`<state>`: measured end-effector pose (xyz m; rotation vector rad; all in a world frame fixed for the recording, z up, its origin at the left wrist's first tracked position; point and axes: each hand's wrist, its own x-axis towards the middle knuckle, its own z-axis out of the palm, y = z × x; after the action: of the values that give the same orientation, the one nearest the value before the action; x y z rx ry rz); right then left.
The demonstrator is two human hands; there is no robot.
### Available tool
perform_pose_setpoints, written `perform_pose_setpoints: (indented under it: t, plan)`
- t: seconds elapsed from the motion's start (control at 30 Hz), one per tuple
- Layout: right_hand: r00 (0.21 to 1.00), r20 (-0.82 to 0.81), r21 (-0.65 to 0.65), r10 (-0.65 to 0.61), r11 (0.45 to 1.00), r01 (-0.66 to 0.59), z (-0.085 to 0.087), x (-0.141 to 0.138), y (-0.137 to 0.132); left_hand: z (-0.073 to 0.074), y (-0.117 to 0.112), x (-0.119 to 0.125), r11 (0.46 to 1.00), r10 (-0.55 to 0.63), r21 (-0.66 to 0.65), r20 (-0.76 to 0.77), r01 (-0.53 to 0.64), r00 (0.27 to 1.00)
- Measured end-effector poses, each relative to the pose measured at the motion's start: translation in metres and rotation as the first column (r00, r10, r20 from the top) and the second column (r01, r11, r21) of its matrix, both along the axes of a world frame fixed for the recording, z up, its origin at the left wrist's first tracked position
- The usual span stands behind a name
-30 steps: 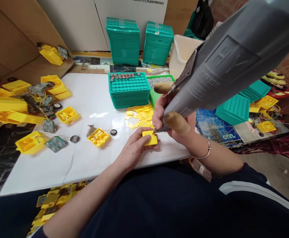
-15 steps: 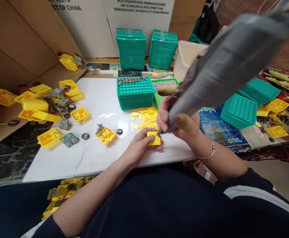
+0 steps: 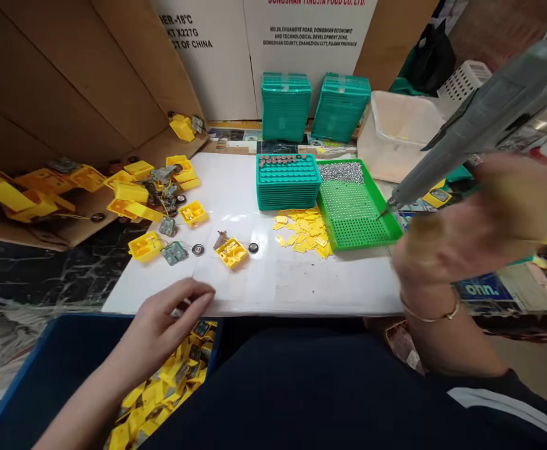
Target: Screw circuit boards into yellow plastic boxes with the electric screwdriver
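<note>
Head view: yellow case (image 3: 232, 254) lies just beyond the left fingers (image 3: 199, 288).

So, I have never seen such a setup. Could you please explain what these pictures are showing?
A person is working here, not a machine. One camera, worn on the head, takes every picture, looking forward and down. The left hand is near the front edge of the white table, with nothing visible in it; below is a blue bin of yellow cases. The right hand is blurred beside a long grey tool, so I cannot tell whether it is held. On the table are open yellow cases with wired parts, flat yellow pieces, a stack of teal trays, and a green tray with silvery pieces at its far end.
</note>
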<state>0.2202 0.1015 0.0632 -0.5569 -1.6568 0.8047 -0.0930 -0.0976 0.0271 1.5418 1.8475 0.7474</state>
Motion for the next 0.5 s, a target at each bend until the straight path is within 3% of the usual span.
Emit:
perform_pose_setpoints:
  t: [0.07,0.1,0.17,0.2,0.3,0.37,0.5]
  plan:
    - [0.980,0.185,0.321,-0.071,0.947,0.008,-0.009,-0.033,-0.017,-0.012,0.016,0.007,0.985,0.089,0.170,-0.323,-0.035,0.942]
    - [0.940,0.337,0.360,-0.050,0.930,-0.079,-0.015,-0.052,-0.023,-0.018,0.024,0.011,0.974,0.138,0.224,-0.454,-0.037,0.880]
    - [0.758,0.652,0.256,0.001,0.941,-0.221,-0.029,-0.089,-0.030,-0.027,0.038,0.015,0.960,0.188,0.281,-0.610,-0.012,0.770]
    - [0.644,0.765,0.196,-0.002,0.953,-0.230,-0.036,-0.104,-0.030,-0.031,0.042,0.016,0.956,0.201,0.292,-0.653,-0.002,0.730]
    - [0.355,0.935,0.081,0.000,0.974,-0.213,-0.049,-0.132,-0.025,-0.035,0.049,0.016,0.952,0.228,0.307,-0.708,0.001,0.668]
    - [0.290,0.957,0.057,0.007,0.976,-0.212,-0.053,-0.139,-0.021,-0.036,0.051,0.017,0.952,0.233,0.306,-0.719,-0.003,0.655]
    - [0.303,0.953,0.045,0.020,0.978,-0.205,-0.054,-0.135,-0.016,-0.034,0.055,0.018,0.954,0.206,0.299,-0.666,0.003,0.717]
